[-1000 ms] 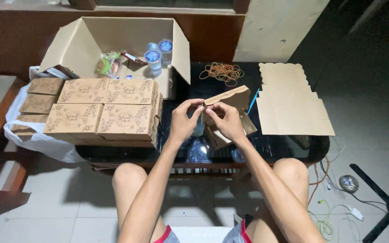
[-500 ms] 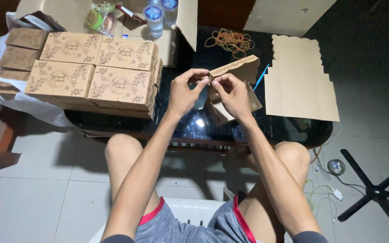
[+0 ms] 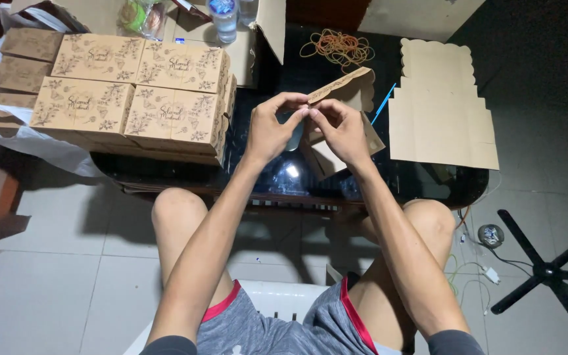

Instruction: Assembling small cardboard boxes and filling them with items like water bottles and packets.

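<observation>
My left hand (image 3: pixel 272 128) and my right hand (image 3: pixel 340 128) meet above a dark glass table (image 3: pixel 428 187), both pinching the same edge of a brown cardboard box blank (image 3: pixel 350 89) with a scalloped flap. The blank is partly folded and tilts up to the right; its lower panels show under my right hand. My fingertips touch at the fold.
Folded printed brown boxes (image 3: pixel 136 95) are stacked at the left, over a white plastic bag (image 3: pixel 47 148). An open carton (image 3: pixel 258 26) with water bottles stands behind. Rubber bands (image 3: pixel 336 46) lie at the back, flat blanks (image 3: pixel 438 115) at the right. A black fan base (image 3: pixel 547 273) sits on the floor.
The view has tilted down, so my knees and shorts fill more of it. My hands stay on the blank, still pinching its edge, with the flap a little higher.
</observation>
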